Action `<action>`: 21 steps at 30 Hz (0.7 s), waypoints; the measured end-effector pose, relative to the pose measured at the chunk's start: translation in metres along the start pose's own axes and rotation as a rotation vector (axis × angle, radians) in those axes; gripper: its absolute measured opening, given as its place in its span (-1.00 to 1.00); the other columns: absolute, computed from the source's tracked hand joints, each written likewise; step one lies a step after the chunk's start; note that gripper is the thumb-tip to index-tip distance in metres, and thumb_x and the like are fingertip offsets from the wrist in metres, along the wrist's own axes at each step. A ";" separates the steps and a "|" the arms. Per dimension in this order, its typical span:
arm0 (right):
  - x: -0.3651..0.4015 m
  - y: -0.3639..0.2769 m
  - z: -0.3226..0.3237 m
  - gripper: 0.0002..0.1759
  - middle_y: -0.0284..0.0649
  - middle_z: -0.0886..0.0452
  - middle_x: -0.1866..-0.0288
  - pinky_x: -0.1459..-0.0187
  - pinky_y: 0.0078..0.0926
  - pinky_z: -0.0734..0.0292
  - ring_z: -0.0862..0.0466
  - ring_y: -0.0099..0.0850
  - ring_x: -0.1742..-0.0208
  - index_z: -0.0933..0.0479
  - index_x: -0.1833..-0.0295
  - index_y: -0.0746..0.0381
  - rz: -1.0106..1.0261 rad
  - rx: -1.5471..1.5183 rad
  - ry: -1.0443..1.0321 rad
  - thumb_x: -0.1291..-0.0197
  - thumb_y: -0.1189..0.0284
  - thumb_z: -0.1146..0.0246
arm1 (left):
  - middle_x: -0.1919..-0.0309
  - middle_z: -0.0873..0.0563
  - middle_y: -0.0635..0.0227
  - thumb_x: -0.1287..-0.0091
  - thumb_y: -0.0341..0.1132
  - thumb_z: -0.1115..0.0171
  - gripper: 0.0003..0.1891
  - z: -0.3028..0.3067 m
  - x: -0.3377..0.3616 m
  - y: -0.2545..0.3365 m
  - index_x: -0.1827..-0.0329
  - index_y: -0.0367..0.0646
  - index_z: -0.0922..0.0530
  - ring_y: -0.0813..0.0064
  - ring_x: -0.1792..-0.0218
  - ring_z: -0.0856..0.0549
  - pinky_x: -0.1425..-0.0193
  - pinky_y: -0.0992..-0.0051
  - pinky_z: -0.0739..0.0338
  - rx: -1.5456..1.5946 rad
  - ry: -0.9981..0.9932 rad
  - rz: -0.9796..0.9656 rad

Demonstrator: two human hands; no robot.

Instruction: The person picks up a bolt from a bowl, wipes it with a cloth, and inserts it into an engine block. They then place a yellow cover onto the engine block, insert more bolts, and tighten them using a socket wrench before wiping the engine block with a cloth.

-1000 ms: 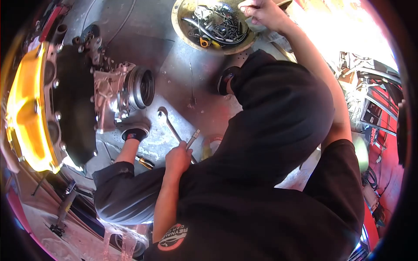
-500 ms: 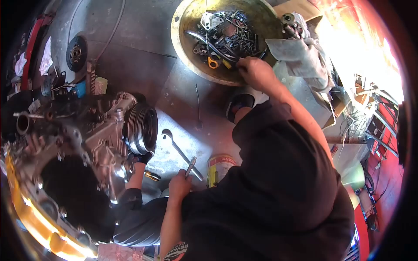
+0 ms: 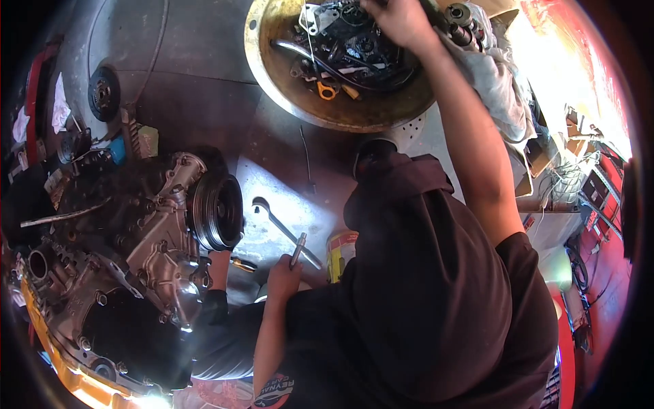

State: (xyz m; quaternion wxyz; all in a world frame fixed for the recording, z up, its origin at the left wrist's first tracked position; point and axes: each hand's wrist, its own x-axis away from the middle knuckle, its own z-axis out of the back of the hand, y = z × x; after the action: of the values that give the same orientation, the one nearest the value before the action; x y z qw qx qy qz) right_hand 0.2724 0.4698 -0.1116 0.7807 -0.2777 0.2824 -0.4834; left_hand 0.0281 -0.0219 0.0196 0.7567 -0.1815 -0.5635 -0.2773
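My left hand point(image 3: 283, 277) is closed round a short metal tool point(image 3: 298, 249), which points up from the fist. Beside it a long wrench point(image 3: 286, 232) lies on the floor. My right hand point(image 3: 398, 19) reaches over the far side of a round basin point(image 3: 327, 121) that holds bolts, metal parts and a curved black hose point(image 3: 334, 73). Its fingertips are at the frame's top edge among dark parts, and what they touch is unclear. A yellow ring-shaped piece point(image 3: 326, 90) lies near the basin's front.
An engine point(image 3: 146, 238) with a ribbed pulley point(image 3: 218, 213) stands at the left. A can point(image 3: 340, 253) and a screwdriver point(image 3: 243, 264) are on the floor. A grey cloth point(image 3: 501, 88) drapes right of the basin. A round disc point(image 3: 104, 94) lies at the upper left.
My right hand has moved from the basin's near right side up to its far side. The view has shifted slightly. My left hand still holds the metal tool.
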 end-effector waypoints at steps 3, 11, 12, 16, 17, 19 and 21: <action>-0.011 -0.032 0.021 -0.82 -0.12 -0.70 0.21 0.08 -0.41 -0.55 -0.68 -0.34 0.18 -0.57 0.03 0.38 -0.148 -0.162 -0.024 -0.31 0.53 -0.22 | 0.29 -0.71 -0.12 -0.31 -0.16 -0.29 -0.71 -0.003 0.001 -0.003 0.15 -0.25 -0.56 -0.19 0.15 -0.69 0.10 -0.02 -0.52 -0.002 0.016 -0.038; 0.010 -0.094 0.073 -0.78 -0.25 -0.65 0.11 0.09 -0.52 -0.55 -0.63 -0.46 0.19 -0.53 -0.09 0.33 -0.433 -0.947 0.087 -0.38 0.62 -0.15 | 0.34 -0.71 -0.06 -0.34 -0.24 -0.26 -0.77 0.027 0.055 0.005 0.08 -0.17 -0.53 -0.17 0.25 -0.70 0.16 -0.05 -0.54 -0.159 0.188 -0.047; 0.010 -0.100 0.084 -0.78 -0.25 -0.65 0.12 0.10 -0.53 -0.55 -0.63 -0.47 0.19 -0.53 -0.09 0.33 -0.475 -0.928 0.110 -0.36 0.63 -0.16 | 0.35 -0.71 -0.04 -0.34 -0.26 -0.26 -0.79 0.035 0.066 0.002 0.07 -0.16 -0.52 -0.16 0.27 -0.70 0.17 -0.05 -0.55 -0.190 0.227 -0.054; 0.008 -0.107 0.114 -0.75 -0.23 -0.66 0.11 0.19 -0.57 -0.59 -0.68 -0.47 0.24 -0.55 -0.09 0.31 -0.346 -0.928 0.224 -0.30 0.61 -0.21 | 0.49 -0.62 0.12 -0.30 -0.33 -0.27 -0.86 0.081 0.097 -0.031 0.17 -0.13 -0.51 -0.04 0.41 -0.66 0.32 0.01 -0.51 -0.421 0.418 -0.259; 0.005 -0.102 0.118 -0.75 -0.23 -0.66 0.10 0.20 -0.56 -0.60 -0.68 -0.47 0.24 -0.55 -0.09 0.31 -0.328 -0.888 0.239 -0.30 0.61 -0.20 | 0.49 -0.62 0.13 -0.28 -0.34 -0.28 -0.86 0.094 0.103 -0.036 0.20 -0.13 -0.50 -0.02 0.41 -0.65 0.33 0.03 -0.49 -0.487 0.406 -0.271; 0.003 -0.102 0.119 -0.75 -0.22 -0.66 0.10 0.21 -0.55 -0.60 -0.68 -0.48 0.24 -0.54 -0.09 0.31 -0.297 -0.802 0.281 -0.30 0.61 -0.18 | 0.48 -0.60 0.14 -0.22 -0.37 -0.31 -0.84 0.113 0.110 -0.043 0.27 -0.12 -0.47 0.01 0.40 -0.64 0.31 0.06 -0.49 -0.609 0.376 -0.287; 0.007 -0.109 0.119 -0.75 -0.21 -0.67 0.10 0.23 -0.55 -0.59 -0.67 -0.49 0.25 -0.55 -0.08 0.32 -0.274 -0.698 0.342 -0.30 0.61 -0.16 | 0.48 -0.60 0.14 -0.21 -0.37 -0.31 -0.84 0.124 0.107 -0.046 0.28 -0.12 -0.46 0.02 0.40 -0.63 0.31 0.07 -0.49 -0.629 0.343 -0.345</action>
State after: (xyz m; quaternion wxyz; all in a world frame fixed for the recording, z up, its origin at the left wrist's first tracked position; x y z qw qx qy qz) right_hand 0.2942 0.4418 0.0456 0.5098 -0.4767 0.5153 -0.4973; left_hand -0.0708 -0.0077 0.1569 0.6899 -0.2580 -0.3386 -0.5855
